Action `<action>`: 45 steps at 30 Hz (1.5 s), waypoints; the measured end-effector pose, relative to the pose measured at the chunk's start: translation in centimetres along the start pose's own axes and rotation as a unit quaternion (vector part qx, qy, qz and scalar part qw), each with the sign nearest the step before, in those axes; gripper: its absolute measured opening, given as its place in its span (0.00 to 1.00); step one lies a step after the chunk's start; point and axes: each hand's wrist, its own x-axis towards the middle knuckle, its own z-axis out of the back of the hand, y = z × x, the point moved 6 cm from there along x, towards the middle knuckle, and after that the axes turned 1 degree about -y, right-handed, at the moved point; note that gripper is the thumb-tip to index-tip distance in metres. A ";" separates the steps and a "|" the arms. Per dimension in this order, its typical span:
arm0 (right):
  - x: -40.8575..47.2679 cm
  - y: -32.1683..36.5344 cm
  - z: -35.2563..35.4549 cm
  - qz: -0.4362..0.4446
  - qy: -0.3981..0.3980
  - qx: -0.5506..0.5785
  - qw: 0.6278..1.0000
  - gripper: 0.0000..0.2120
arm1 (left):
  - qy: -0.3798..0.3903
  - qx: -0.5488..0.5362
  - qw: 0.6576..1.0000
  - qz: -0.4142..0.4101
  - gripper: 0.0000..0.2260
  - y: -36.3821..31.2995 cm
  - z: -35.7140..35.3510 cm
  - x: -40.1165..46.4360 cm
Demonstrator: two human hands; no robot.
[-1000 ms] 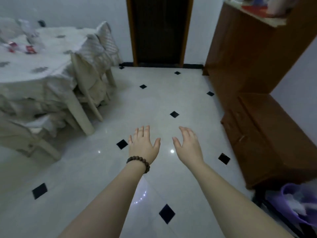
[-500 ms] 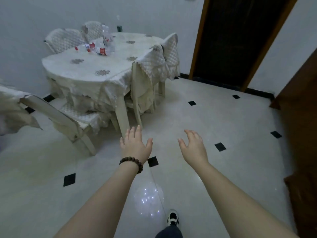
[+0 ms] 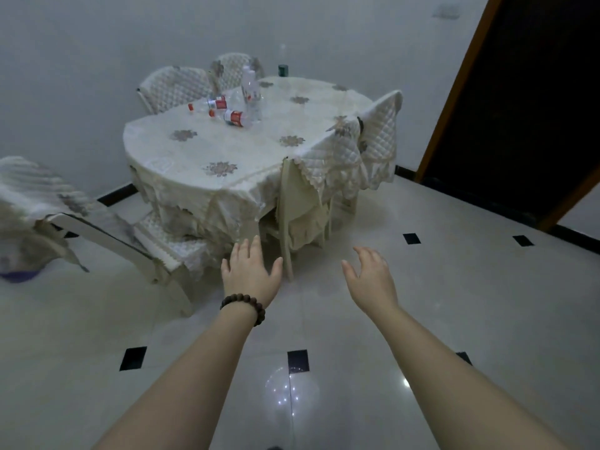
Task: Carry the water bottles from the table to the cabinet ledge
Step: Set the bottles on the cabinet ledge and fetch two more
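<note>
Head view, hands: left hand (image 3: 251,274) and right hand (image 3: 370,277) held out over the floor, fingers apart and relaxed, holding nothing.
Bottles: water bottles (image 3: 240,103) clustered on the table (image 3: 227,147) at 11 o'clock from the hands, well apart; one or more upright, two lying down.
Progress: none carried as far as seen; all pickups left; cabinet ledge out of view.
Materials: clear thin plastic, red labels and caps, cylindrical; cream embroidered cloth; glossy tiled floor (image 3: 422,303).

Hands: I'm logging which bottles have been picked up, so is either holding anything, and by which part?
Nothing is held. The left hand and right hand are empty; the water bottles lie on the table.
</note>
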 end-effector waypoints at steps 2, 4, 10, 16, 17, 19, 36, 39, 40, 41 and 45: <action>3.3 0.2 -0.6 0.009 0.009 -0.002 1.000 0.24 | -0.005 0.004 1.000 0.014 0.31 0.1 -0.2 2.7; 6.7 0.4 -1.3 0.018 0.015 -0.004 1.000 0.24 | -0.011 0.004 1.000 0.029 0.31 0.4 -0.7 5.5; 18.9 2.7 -4.0 0.053 0.023 -0.012 0.998 0.24 | -0.032 -0.008 0.997 0.064 0.31 0.7 -2.2 16.4; 33.5 8.5 -5.6 0.110 0.044 -0.011 0.993 0.22 | -0.057 -0.023 0.995 0.084 0.30 0.6 -1.8 30.0; 35.7 9.5 -5.6 0.119 0.047 -0.008 0.992 0.21 | -0.059 -0.018 0.994 0.086 0.30 0.6 -1.5 32.2; 39.8 11.3 -5.9 0.131 0.050 -0.002 0.990 0.22 | -0.069 -0.014 0.994 0.090 0.30 0.7 -0.8 36.2; 68.4 18.3 -16.2 0.211 0.119 0.005 0.970 0.21 | -0.090 0.000 0.977 0.192 0.30 4.0 -2.7 60.7; 74.0 19.2 -18.4 0.209 0.142 0.017 0.967 0.23 | -0.100 0.001 0.969 0.226 0.30 3.9 -3.0 65.2; 75.7 19.5 -19.0 0.206 0.148 0.021 0.967 0.23 | -0.103 0.003 0.967 0.234 0.30 3.8 -3.1 66.6; 77.3 19.9 -19.6 0.205 0.155 0.024 0.966 0.23 | -0.104 0.003 0.965 0.242 0.30 3.7 -3.2 67.8; 82.3 21.4 -21.3 0.211 0.176 0.033 0.961 0.23 | -0.103 0.002 0.957 0.270 0.30 3.3 -3.8 71.7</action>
